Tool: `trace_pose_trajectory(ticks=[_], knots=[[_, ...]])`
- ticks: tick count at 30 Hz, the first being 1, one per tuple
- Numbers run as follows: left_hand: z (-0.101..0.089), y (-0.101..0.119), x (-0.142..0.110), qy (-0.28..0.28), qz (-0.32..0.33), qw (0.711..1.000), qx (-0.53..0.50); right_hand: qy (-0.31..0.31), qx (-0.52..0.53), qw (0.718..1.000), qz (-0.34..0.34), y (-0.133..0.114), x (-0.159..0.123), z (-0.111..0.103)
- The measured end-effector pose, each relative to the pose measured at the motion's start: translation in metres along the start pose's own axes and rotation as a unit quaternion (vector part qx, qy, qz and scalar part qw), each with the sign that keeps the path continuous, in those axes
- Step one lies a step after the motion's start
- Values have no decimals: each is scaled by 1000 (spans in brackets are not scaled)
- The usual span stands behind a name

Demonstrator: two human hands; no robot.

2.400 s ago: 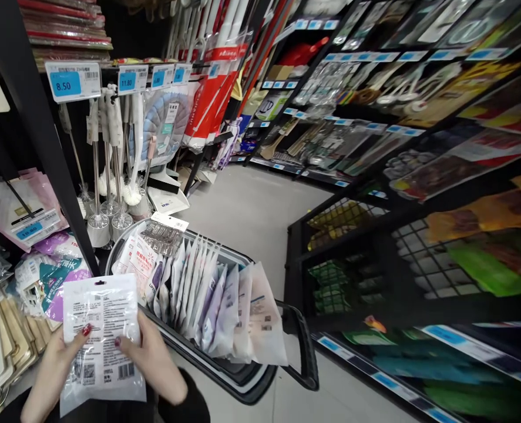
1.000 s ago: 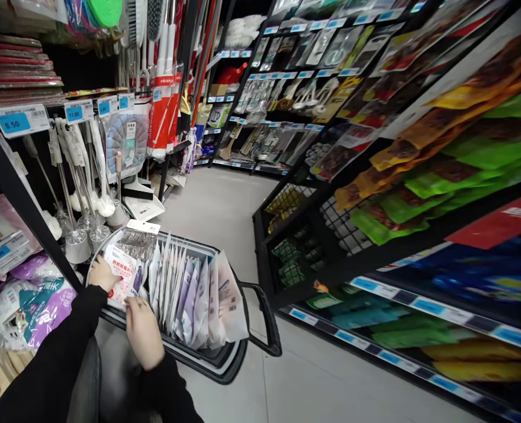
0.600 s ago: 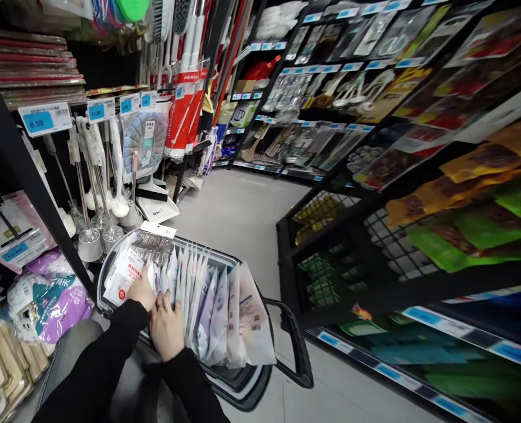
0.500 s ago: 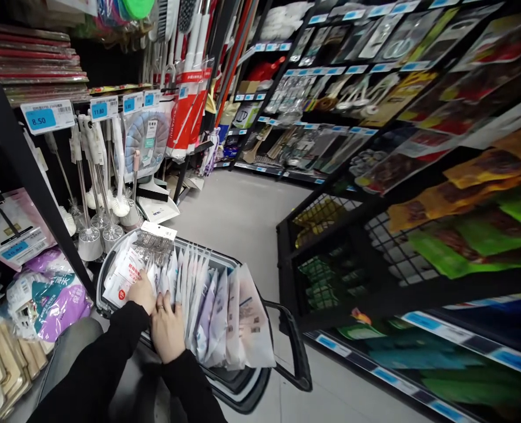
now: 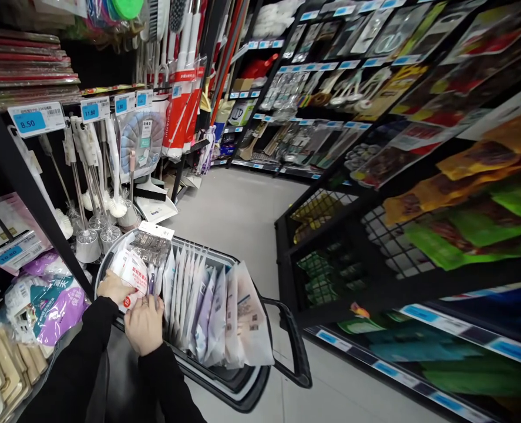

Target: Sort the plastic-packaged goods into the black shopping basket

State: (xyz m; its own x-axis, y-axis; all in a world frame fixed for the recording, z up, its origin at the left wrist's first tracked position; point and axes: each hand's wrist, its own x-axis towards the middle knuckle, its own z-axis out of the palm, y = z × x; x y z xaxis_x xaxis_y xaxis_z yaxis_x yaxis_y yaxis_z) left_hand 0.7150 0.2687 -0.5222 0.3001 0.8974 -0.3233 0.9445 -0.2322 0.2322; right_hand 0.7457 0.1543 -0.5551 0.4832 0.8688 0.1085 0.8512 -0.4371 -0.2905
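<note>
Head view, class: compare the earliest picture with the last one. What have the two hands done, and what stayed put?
The white packet that both hands held up is no longer in hand. The left hand and right hand have moved forward into the basket and now rest on the packets at its left end. The basket, its upright row of packets and the shelves stayed put.

head cam, looks fwd-down, basket (image 5: 242, 385) close
</note>
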Motion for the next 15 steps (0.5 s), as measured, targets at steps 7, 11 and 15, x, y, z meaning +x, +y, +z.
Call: trace_pose_trajectory(ticks=[7, 11, 15], knots=[[4, 28, -19, 54, 42, 997, 38, 2, 20, 1000, 3, 13, -8, 1], [9, 45, -27, 43, 15, 998, 48, -1, 18, 999, 30, 13, -9, 12], [11, 48, -29, 36, 25, 999, 29, 3, -2, 999, 47, 9, -9, 19]])
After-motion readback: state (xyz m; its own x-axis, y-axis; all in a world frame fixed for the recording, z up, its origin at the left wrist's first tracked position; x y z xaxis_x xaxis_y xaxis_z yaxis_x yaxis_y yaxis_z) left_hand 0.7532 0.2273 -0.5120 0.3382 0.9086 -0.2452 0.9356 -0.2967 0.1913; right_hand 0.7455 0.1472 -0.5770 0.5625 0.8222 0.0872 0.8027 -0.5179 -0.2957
